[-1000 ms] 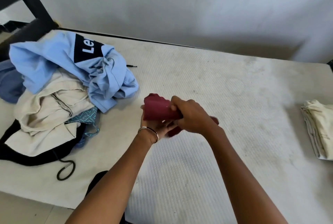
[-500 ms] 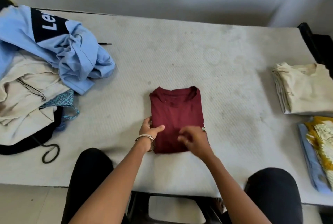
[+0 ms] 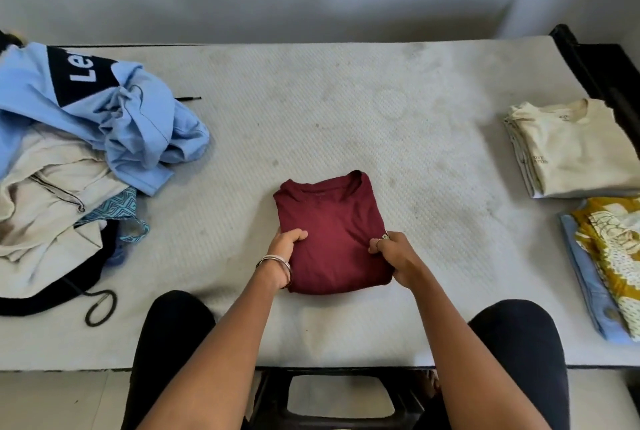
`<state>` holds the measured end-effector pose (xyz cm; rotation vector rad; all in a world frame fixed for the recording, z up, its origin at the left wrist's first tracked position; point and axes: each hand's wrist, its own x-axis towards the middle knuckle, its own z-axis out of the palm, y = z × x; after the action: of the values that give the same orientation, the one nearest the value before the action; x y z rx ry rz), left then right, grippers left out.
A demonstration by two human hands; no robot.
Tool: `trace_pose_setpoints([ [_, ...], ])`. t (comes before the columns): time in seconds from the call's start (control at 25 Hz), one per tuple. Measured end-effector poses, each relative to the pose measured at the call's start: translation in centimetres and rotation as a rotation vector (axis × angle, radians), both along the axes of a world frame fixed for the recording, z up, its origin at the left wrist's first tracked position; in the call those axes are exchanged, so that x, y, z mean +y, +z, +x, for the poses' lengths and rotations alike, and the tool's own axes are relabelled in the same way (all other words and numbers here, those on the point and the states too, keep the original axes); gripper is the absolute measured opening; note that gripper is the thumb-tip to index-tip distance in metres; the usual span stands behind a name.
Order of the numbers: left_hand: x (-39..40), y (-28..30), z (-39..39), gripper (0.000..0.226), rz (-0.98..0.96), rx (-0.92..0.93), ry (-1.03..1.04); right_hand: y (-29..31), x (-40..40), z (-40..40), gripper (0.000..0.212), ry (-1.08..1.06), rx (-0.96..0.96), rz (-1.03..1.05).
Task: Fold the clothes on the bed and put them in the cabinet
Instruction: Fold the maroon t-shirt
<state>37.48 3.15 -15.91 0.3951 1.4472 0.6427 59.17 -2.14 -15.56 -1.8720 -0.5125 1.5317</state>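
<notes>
A folded maroon T-shirt [image 3: 332,228] lies flat on the white mattress [image 3: 346,118], collar away from me. My left hand [image 3: 285,246] grips its left edge, thumb on top. My right hand [image 3: 394,254] grips its right edge near the lower corner, fingers curled round the fabric. A pile of unfolded clothes sits at the left: a light blue hoodie [image 3: 104,111], a cream garment [image 3: 45,194], a teal patterned piece [image 3: 121,204] and something black [image 3: 52,294] beneath.
At the right edge of the mattress lie a folded cream T-shirt [image 3: 575,149] and, nearer me, a stack with a yellow patterned cloth [image 3: 613,249] over a light blue one [image 3: 588,291]. A black bed frame [image 3: 595,69] rises at the far right. My knees press the near edge.
A second ago both hands held the maroon shirt bunched up in the air. It now lies folded flat, and both hands have moved out to grip its side edges.
</notes>
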Motion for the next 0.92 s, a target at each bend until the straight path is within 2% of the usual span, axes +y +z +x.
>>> trace_pose_setpoints([
  [0.08, -0.7, 1.9, 1.2, 0.042, 0.090, -0.068, -0.061, 2.1, -0.7, 1.5, 0.026, -0.004, 0.132, 0.039],
  [0.2, -1.5, 5.0, 5.2, 0.042, 0.216, -0.089, -0.152, 5.2, -1.5, 4.8, 0.021, -0.029, 0.165, 0.105],
  [0.4, -1.4, 8.0, 15.6, 0.039, 0.318, -0.156, -0.288, 9.2, -4.4, 14.3, 0.034, -0.260, 0.144, 0.308],
  [0.56, -0.3, 10.7, 27.7, 0.035, 0.389, -0.247, -0.415, 12.1, -5.1, 25.2, 0.045, -0.369, 0.022, 0.427],
  [0.64, 0.7, 11.5, 33.2, 0.036, 0.417, -0.280, -0.443, 13.6, -4.2, 30.4, 0.048, -0.342, -0.062, 0.458],
  [0.8, 4.4, 11.5, 43.6, 0.035, 0.512, -0.321, -0.423, 15.3, -0.8, 40.8, 0.045, -0.321, -0.194, 0.510],
  [0.92, 6.8, 10.2, 49.2, 0.040, 0.450, -0.308, -0.440, 14.0, 2.1, 47.1, 0.038, -0.363, -0.306, 0.500],
])
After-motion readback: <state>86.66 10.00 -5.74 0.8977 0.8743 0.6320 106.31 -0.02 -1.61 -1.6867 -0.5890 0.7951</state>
